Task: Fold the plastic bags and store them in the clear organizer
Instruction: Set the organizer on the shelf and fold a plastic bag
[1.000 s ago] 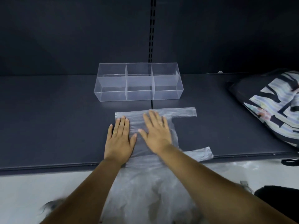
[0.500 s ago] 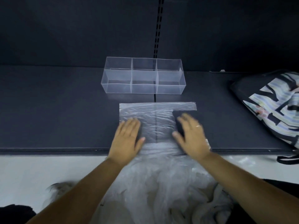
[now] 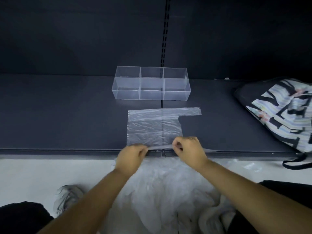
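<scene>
A clear plastic bag (image 3: 152, 125) lies flat on the dark shelf (image 3: 67, 115), one handle strip reaching right at its far edge. My left hand (image 3: 130, 157) and my right hand (image 3: 188, 150) both pinch the bag's near edge at the shelf's front lip, and that edge is lifted a little between them. The clear organizer (image 3: 151, 83), with three compartments in a row, stands behind the bag with nothing inside it. A heap of more clear plastic bags (image 3: 168, 196) lies below the shelf, between my arms.
A black and white patterned backpack (image 3: 278, 112) rests on the shelf at the right, its strap hanging over the edge. A grey shoe (image 3: 67, 198) is on the pale floor at the lower left. A dark back wall rises behind the organizer.
My hands were flat on the bag, pressing it. They have drawn back to its near edge and closed on it. The right handle strip now lies uncovered.
</scene>
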